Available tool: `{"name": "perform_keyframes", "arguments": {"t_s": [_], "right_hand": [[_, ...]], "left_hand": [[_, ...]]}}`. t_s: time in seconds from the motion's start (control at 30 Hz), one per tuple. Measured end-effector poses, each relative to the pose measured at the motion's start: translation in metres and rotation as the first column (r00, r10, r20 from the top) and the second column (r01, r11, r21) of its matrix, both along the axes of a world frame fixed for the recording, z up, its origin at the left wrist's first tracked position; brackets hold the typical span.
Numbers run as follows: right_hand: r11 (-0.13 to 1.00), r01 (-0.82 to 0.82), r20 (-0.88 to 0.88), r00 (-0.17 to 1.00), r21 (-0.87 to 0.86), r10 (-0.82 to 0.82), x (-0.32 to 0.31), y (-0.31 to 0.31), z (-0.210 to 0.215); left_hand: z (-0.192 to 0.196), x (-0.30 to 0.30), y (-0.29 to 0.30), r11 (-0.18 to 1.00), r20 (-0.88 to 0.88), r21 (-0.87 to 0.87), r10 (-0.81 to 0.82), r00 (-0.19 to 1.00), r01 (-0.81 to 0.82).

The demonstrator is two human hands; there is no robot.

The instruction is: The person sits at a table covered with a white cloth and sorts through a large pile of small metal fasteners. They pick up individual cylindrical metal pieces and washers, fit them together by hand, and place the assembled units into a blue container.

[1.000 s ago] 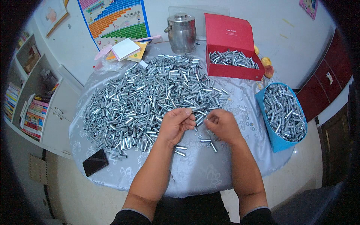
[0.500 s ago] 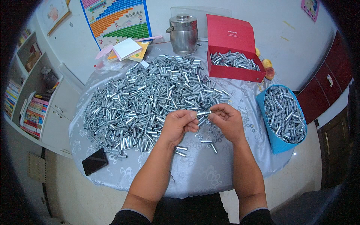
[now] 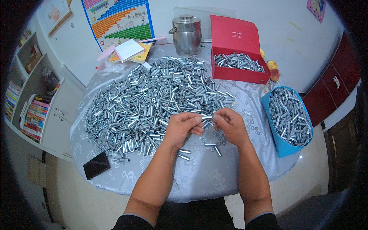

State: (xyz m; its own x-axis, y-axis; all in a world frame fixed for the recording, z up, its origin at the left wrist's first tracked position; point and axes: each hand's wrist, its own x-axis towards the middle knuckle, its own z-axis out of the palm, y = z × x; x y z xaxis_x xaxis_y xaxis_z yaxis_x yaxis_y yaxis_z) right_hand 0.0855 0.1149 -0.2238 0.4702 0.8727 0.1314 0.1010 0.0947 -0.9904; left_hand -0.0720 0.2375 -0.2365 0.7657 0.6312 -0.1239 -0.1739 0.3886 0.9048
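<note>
The left hand (image 3: pixel 186 125) pinches a slim, shiny silver metal tube (image 3: pixel 206 117) between its fingers; the right hand (image 3: pixel 231 125) has its fingertips together at the other end, near a heap of silver metal pieces (image 3: pixel 153 96).

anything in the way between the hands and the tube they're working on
Nothing visible is. The left hand pinches one end of the tube, and the right hand has its fingertips at the other; how firmly, I can't tell. The pile lies beyond, not between.
</note>
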Motion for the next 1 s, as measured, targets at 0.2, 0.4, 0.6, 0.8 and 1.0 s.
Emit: {"name": "perform_keyframes", "arguments": {"t_s": [0.2,0.4,0.6,0.8,1.0], "right_hand": [[0.995,0.046,0.049,0.998,-0.084,-0.042,0.001,0.003,-0.006],[1.0,0.011,-0.07,0.997,0.018,-0.01,-0.001,0.002,-0.003],[0.99,0.009,-0.14,0.99,-0.14,-0.029,0.006,-0.002,-0.004],[0.988,-0.049,-0.165,0.986,-0.146,0.024,0.011,-0.011,0.001],[0.997,0.044,-0.2,0.978,-0.059,-0.055,0.005,-0.019,-0.004]], "left_hand": [[-0.001,0.002,-0.003,0.997,-0.002,0.066,0.028,1.0,-0.028],[-0.003,0.006,-0.004,0.998,-0.009,0.052,0.04,0.999,-0.039],[-0.005,0.01,-0.007,0.997,-0.014,0.073,0.03,0.999,-0.029],[-0.001,0.012,-0.012,0.996,-0.021,0.086,0.03,0.999,-0.028],[-0.008,0.017,-0.016,0.997,0.01,0.073,-0.017,1.0,0.017]]}}
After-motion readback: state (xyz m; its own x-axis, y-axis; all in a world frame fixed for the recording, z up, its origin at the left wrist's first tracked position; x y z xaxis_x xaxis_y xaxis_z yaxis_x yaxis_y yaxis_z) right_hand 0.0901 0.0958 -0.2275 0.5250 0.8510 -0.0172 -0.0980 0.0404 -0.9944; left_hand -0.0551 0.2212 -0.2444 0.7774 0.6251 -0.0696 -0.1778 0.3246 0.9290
